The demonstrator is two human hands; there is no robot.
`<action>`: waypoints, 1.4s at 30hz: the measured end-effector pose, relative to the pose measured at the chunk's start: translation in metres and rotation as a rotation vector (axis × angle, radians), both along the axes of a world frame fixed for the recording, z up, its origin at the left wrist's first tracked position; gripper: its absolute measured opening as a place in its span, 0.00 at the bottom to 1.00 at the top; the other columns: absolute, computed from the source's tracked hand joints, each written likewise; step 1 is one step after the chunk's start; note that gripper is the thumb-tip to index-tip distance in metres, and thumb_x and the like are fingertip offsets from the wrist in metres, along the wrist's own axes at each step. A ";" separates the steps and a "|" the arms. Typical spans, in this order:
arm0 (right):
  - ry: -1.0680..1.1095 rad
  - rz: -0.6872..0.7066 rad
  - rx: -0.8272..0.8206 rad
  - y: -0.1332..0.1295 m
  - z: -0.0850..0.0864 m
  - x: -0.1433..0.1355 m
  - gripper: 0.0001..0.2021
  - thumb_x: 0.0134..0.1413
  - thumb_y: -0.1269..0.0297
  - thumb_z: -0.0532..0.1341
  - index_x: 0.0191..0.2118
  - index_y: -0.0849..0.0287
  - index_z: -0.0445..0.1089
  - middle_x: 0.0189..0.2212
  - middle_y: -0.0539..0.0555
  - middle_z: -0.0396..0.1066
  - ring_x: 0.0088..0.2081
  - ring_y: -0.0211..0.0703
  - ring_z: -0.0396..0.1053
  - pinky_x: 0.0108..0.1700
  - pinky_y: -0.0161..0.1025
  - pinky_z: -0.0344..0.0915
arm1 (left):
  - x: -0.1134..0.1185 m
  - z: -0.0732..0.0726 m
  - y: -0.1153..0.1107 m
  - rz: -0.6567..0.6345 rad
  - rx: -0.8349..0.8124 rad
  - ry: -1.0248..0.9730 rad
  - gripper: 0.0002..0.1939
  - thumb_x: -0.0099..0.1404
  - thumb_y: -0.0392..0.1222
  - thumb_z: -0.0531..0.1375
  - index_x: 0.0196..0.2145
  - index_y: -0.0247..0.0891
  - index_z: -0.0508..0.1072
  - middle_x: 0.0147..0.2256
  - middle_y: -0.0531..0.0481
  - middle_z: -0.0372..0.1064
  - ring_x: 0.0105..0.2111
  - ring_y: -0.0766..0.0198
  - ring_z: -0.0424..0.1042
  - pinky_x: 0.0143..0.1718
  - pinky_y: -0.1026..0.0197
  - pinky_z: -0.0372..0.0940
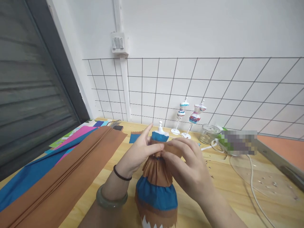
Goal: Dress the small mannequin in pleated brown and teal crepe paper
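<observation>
A small white dress form (161,127) stands in front of me, its neck knob showing above a blue top. It wears a tiered brown and blue crepe-paper-like skirt (156,193) with a jagged hem. My left hand (139,151) holds the form at the waist, thumb pressed across the front and index finger pointing up. With its fingers closed at the waist, my right hand (192,166) pinches a brown strip (174,149) against the bodice. The fingertips partly cover the strip. Behind my left hand lies a small blue and brown piece (135,138).
Long brown sheets (78,177) and blue sheets (35,172) cover the table's left side. Two decorated mini dress forms (181,110) stand at the back by a wire grid (154,84). A clear round container (209,133) and a white cable (253,186) are on the right.
</observation>
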State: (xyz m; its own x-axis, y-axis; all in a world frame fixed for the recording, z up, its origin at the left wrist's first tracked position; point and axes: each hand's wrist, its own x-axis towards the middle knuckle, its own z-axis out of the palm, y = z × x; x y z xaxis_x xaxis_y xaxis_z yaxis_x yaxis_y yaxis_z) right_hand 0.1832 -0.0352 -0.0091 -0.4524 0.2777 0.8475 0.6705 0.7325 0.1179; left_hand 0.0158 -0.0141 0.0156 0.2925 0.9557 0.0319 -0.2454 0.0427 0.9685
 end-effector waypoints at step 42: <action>0.490 0.425 -1.149 0.011 0.002 0.020 0.15 0.53 0.55 0.63 0.26 0.56 0.58 0.28 0.47 0.61 0.32 0.37 0.59 0.33 0.34 0.57 | -0.021 -0.007 0.005 -0.238 0.300 0.263 0.49 0.53 0.39 0.67 0.65 0.53 0.42 0.50 0.47 0.63 0.54 0.56 0.63 0.55 0.51 0.57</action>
